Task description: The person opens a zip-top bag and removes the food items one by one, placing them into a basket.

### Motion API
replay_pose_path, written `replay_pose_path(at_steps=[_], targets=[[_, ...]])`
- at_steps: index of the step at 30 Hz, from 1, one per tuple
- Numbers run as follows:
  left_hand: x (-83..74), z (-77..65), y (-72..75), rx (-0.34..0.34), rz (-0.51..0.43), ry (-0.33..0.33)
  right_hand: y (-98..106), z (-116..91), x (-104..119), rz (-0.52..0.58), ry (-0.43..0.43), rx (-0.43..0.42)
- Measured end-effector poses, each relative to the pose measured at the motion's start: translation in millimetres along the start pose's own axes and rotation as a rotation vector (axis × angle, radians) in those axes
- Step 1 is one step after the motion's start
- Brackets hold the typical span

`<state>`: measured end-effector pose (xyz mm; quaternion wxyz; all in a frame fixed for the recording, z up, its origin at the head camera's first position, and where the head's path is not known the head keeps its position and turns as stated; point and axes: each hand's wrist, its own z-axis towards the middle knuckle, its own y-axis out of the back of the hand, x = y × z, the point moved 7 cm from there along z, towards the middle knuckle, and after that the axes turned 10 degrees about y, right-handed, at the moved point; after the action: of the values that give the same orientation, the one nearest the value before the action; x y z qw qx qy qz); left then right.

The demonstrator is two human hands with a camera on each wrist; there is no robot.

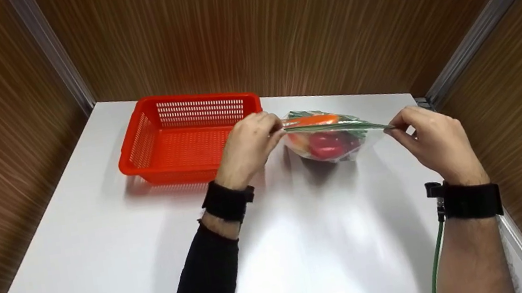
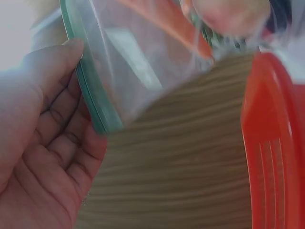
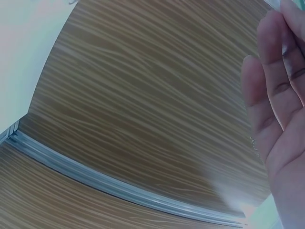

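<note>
A clear zip bag [image 1: 354, 140] with a green seal strip is stretched sideways between my two hands. My left hand [image 1: 249, 140] pinches the left end of the strip between thumb and fingers. At the opposite end, my right hand [image 1: 434, 141] pinches the corner. Inside the bag lie an orange carrot-like piece [image 1: 315, 120], a dark red rounded thing [image 1: 327, 145] and something yellowish and green. The left wrist view shows the bag's green strip [image 2: 90, 90] under my thumb. Only part of the right hand [image 3: 286, 95] appears in the right wrist view.
A red plastic basket [image 1: 184, 174] with slotted walls stands on the white table [image 1: 105, 268], left of the bag. Wood-grain panels [image 1: 235, 29] enclose the back and sides. A green cable [image 1: 438, 259] runs along the right forearm.
</note>
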<state>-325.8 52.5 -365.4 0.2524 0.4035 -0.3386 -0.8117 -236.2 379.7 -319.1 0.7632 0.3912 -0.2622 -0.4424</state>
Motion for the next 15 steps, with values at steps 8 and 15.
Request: replay_pose_path(at_steps=[8,15], targets=[[17.5,0.7,16.3,-0.077,-0.007,0.028,-3.6,-3.4,-10.4,-0.007,-0.037,0.029],[1.8,-1.4,11.7,-0.125,-0.050,-0.005,-4.0,-1.5,-1.8,-0.011,-0.035,0.075]])
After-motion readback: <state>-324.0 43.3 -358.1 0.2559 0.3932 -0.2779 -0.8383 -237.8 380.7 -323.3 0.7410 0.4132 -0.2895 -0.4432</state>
